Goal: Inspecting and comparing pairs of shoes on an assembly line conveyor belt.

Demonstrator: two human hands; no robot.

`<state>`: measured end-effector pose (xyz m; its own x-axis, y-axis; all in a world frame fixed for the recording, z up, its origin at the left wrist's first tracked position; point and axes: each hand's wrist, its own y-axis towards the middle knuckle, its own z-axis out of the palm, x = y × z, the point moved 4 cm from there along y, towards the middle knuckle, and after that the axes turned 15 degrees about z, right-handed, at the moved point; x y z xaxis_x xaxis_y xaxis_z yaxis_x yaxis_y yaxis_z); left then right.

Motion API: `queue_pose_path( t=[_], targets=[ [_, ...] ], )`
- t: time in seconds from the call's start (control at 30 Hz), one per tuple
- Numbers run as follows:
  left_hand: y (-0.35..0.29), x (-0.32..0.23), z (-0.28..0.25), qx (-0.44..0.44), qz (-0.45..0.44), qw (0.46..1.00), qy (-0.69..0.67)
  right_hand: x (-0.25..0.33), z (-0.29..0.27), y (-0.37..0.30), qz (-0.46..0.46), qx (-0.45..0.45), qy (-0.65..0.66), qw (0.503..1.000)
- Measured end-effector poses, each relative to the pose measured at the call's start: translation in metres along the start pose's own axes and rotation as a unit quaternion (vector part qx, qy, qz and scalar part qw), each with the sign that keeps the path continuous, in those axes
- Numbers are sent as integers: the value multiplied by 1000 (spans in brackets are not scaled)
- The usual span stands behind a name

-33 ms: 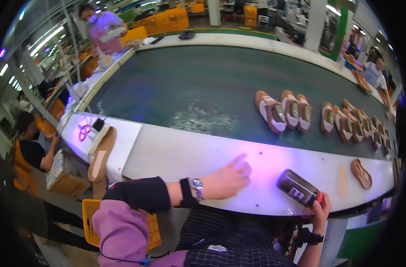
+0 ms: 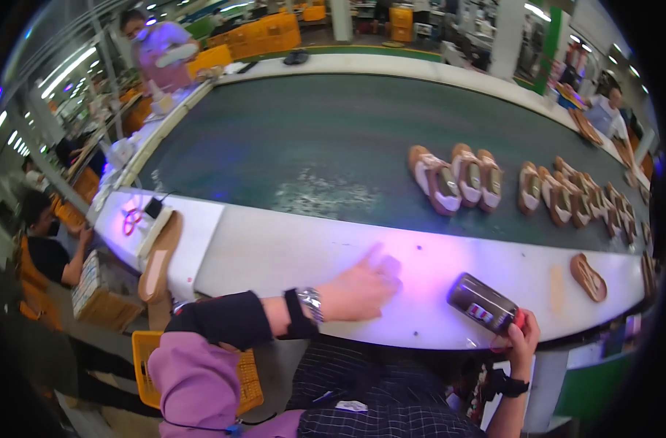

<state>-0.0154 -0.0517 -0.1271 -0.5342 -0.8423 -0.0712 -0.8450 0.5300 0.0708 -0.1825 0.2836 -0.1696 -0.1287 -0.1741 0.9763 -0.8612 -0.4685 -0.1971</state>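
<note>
My left hand (image 2: 361,289) reaches over the white tabletop. Its fingers are blurred, the index finger stretched out and apart from the others, and nothing shows in them. In my right hand (image 2: 524,341), at the table's near edge, is a dark brown bottle (image 2: 482,301). The fingers grip its red cap end (image 2: 520,318), while the bottle's body tilts up and left over the white surface. To its right lies a tan sandal-like shoe piece (image 2: 588,278). Part of the right palm is hidden.
Behind the white table edge (image 2: 274,255) runs a green conveyor belt (image 2: 296,131) carrying several brown-and-white shoes (image 2: 468,177). At left lie a tan sole (image 2: 161,255) and red scissors (image 2: 131,219). A yellow crate (image 2: 147,369) stands below. Co-workers (image 2: 158,55) stand or sit around.
The whole view has shifted slightly, so things appear a little further left and up. My left hand is drawn back slightly; the right still grips the bottle.
</note>
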Motion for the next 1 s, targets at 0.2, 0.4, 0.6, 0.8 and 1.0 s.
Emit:
queue_pose_path(
  t=[0.2,0.4,0.6,0.8,1.0],
  targets=[
    [-88,96,39,30,-328,944,-26,47,4,-23,-28,-32,-29,999],
    [-168,150,80,-34,-349,936,-40,68,-26,-89,29,-21,-25,999],
    [-161,152,94,-22,-387,922,-10,22,-18,-108,-20,-28,-388,921],
    [-156,142,86,-14,-410,912,1,-141,5,-64,-97,-21,-560,823],
    [-163,119,100,-7,-423,906,28,-241,28,-26,-139,25,-682,718]
  ],
)
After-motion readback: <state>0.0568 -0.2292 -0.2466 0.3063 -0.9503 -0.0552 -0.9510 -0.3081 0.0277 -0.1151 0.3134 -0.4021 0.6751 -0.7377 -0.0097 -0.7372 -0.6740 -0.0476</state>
